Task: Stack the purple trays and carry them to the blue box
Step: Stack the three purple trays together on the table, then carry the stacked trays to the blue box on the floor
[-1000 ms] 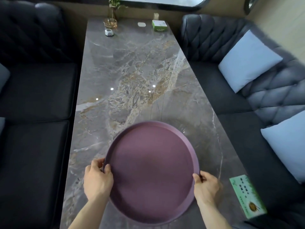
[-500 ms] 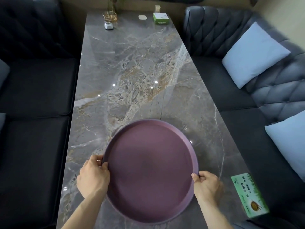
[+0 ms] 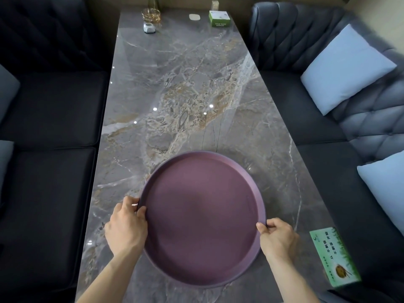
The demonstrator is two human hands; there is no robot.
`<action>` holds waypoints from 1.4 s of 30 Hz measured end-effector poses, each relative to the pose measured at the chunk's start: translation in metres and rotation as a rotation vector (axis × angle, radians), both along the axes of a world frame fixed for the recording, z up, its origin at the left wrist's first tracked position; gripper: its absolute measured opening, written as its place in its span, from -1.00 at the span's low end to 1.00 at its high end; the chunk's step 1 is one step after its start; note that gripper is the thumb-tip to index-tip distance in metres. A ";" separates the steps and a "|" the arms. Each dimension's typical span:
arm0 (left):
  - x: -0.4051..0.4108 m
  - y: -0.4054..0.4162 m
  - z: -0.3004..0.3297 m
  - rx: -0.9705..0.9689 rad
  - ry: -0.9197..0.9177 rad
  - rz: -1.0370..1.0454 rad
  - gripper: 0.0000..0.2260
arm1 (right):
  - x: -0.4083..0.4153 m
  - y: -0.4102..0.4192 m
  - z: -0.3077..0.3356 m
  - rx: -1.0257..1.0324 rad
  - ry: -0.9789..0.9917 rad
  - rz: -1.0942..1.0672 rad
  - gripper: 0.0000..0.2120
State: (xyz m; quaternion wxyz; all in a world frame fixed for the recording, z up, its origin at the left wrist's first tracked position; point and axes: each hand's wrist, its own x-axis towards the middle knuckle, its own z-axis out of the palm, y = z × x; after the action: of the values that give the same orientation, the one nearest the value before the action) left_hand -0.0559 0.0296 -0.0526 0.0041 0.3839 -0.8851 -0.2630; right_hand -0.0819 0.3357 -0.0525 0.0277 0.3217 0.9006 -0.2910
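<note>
While both hands grip opposite rim edges, the purple tray (image 3: 202, 217) sits between them, over the near end of the tabletop (image 3: 181, 88). Compared with a second ago, the grasp is unchanged; only the view has dipped, so the carry looks barely begun. Being round, it has no long axis; its open face points up. Left hand (image 3: 126, 228) and right hand (image 3: 277, 237) clasp the rim. A green card (image 3: 333, 256) lies just beyond the right hand. No blue box shows.

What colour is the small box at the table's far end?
Green small box with a white top, seen in the head view.
</note>
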 end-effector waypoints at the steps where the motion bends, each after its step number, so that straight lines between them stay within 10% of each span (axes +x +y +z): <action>1: 0.000 -0.001 0.000 -0.005 0.000 -0.007 -0.85 | 0.000 0.000 0.000 -0.002 -0.003 -0.001 -0.77; 21: -0.009 -0.013 -0.001 0.199 -0.078 -0.007 -0.85 | -0.002 0.002 -0.003 -0.031 -0.103 0.031 -0.88; 29: -0.020 -0.011 0.000 0.335 -0.199 0.051 -0.47 | -0.005 -0.014 -0.005 -0.155 -0.099 -0.034 -0.46; 42: -0.049 -0.053 0.106 0.568 0.294 0.230 -0.46 | -0.087 -0.062 0.124 -0.483 0.126 0.159 -0.41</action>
State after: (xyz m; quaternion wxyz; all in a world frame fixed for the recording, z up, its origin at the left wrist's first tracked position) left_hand -0.1049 -0.0231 0.0538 0.0543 0.4250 -0.7174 -0.5494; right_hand -0.1686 0.2742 0.0710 0.0701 0.2153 0.8274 -0.5139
